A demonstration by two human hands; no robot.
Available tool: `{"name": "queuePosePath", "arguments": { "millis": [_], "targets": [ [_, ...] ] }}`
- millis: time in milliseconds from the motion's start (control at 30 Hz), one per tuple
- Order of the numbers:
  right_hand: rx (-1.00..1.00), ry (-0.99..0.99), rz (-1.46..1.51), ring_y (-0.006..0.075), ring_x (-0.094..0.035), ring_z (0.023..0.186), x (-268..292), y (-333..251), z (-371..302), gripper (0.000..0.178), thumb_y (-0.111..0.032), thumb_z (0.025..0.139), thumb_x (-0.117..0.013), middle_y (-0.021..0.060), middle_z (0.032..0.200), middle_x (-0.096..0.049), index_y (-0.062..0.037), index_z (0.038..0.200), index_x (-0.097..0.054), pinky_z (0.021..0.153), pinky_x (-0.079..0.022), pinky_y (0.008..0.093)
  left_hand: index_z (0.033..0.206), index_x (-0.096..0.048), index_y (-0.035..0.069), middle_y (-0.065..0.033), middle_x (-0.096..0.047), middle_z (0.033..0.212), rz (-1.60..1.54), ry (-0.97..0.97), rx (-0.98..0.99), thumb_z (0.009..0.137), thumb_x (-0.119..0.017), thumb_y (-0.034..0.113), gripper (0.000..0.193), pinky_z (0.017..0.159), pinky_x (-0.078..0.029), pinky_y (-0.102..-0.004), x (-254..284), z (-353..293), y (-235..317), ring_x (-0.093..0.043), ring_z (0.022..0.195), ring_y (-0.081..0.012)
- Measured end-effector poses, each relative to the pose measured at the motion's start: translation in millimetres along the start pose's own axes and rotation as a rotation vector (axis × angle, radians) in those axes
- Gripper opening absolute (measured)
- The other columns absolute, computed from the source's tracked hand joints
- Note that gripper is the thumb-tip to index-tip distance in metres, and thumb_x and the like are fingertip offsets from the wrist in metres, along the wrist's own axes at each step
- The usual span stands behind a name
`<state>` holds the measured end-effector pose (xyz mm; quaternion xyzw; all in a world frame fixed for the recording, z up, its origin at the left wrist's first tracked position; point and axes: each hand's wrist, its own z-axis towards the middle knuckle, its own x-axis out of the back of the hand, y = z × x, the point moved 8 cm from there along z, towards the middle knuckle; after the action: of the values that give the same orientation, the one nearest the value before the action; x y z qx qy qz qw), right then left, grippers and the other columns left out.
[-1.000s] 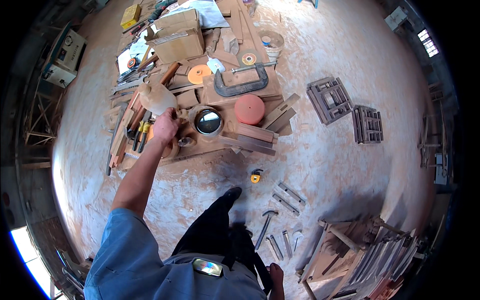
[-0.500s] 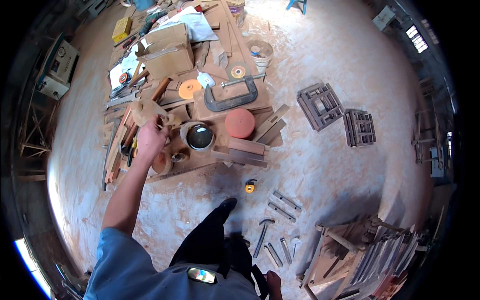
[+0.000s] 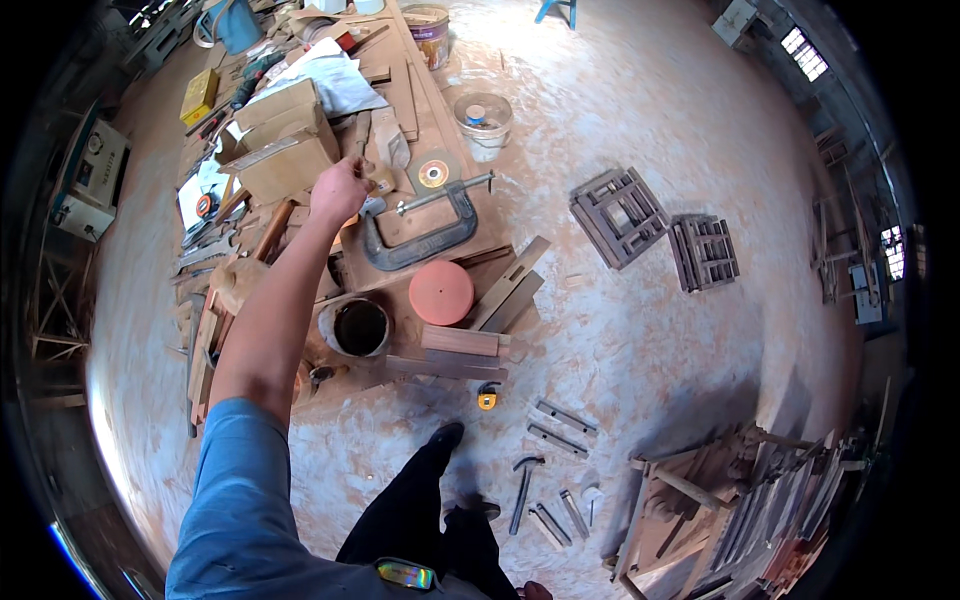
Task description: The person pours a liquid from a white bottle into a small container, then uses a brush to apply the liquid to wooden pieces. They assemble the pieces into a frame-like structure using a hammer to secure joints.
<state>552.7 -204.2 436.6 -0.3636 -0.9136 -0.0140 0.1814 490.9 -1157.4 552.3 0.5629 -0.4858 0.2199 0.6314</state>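
Left hand (image 3: 340, 190) reaches over the floor clutter beside one cardboard box (image 3: 285, 160) and one big clamp (image 3: 420, 235); whether its grip is spread or pressed together cannot be told.

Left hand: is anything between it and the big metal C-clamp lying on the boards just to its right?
Nothing visible stands between them. The left hand hangs over the clutter beside the cardboard box, and the C-clamp lies open to view just right of it on the boards. Whether the fingers hold anything cannot be told.
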Motion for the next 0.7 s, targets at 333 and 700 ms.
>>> {"name": "queuePosePath", "arguments": {
  "millis": [333,700],
  "targets": [
    [-0.003,0.005,0.095,0.0181,-0.064,0.076,-5.7,2.9,0.1,0.041,-0.031,0.094,-0.051,0.0111,0.098,-0.070,-0.0009,0.121,-0.061,0.060,-0.055,0.0308,0.103,-0.063,0.002,-0.0182,-0.068,0.093,0.050,-0.091,-0.118,0.070,-0.076,0.022,0.040,0.080,-0.050,-0.0394,-49.0,38.2,8.8,-0.065,0.089,-0.0316],
    [-0.003,-0.016,0.132,0.0227,-0.065,0.080,-4.9,-5.1,13.5,0.038,-0.026,0.095,-0.048,0.0148,0.100,-0.068,0.0017,0.117,-0.060,0.063,-0.056,0.0348,0.103,-0.065,0.005,-0.0178,-0.069,0.097,0.137,-0.138,-0.130,0.072,-0.072,0.024,0.037,0.082,-0.051,-0.0411,-55.4,35.0,19.8,-0.066,0.094,-0.0332]
  ]
}}
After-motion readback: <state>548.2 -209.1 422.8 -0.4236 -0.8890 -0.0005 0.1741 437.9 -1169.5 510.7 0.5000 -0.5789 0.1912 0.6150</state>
